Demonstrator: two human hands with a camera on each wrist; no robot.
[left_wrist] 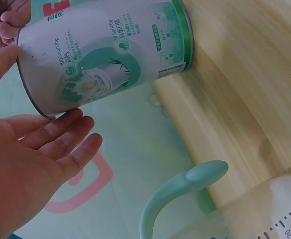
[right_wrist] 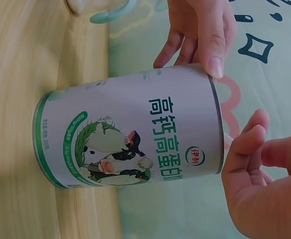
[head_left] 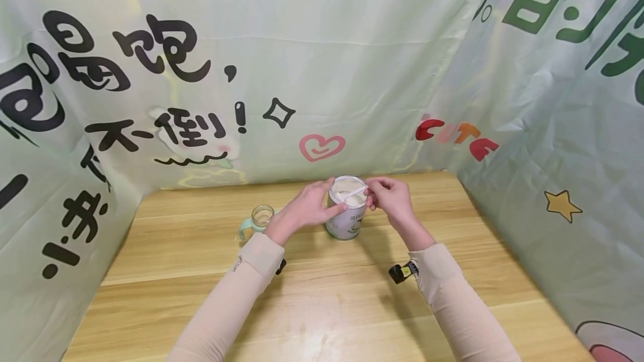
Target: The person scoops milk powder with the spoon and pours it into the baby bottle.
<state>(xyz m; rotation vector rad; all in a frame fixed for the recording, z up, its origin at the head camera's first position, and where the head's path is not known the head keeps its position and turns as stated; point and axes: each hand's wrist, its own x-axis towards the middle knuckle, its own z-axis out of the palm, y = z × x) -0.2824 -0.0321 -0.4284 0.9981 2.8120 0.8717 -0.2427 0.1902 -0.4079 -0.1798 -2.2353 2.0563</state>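
A white and green milk powder can (head_left: pixel 347 228) stands upright near the back of the table, its top off and pale powder (head_left: pixel 347 186) inside. My left hand (head_left: pixel 308 205) holds the can by its upper left side, thumb at the near rim and fingers along the far side. Between thumb and fingers, my right hand (head_left: pixel 394 197) pinches the handle of a white scoop (head_left: pixel 355 193) that lies across the can's mouth. The right wrist view has the right hand at the rim, with most of the scoop hidden behind the can (right_wrist: pixel 120 139).
Left of the can stands a baby bottle (head_left: pixel 263 215) without a lid, with mint-green handles (left_wrist: pixel 170 191) and measuring marks. Printed cloth walls (head_left: pixel 322 71) close in the wooden table (head_left: pixel 322 300) at the back and both sides.
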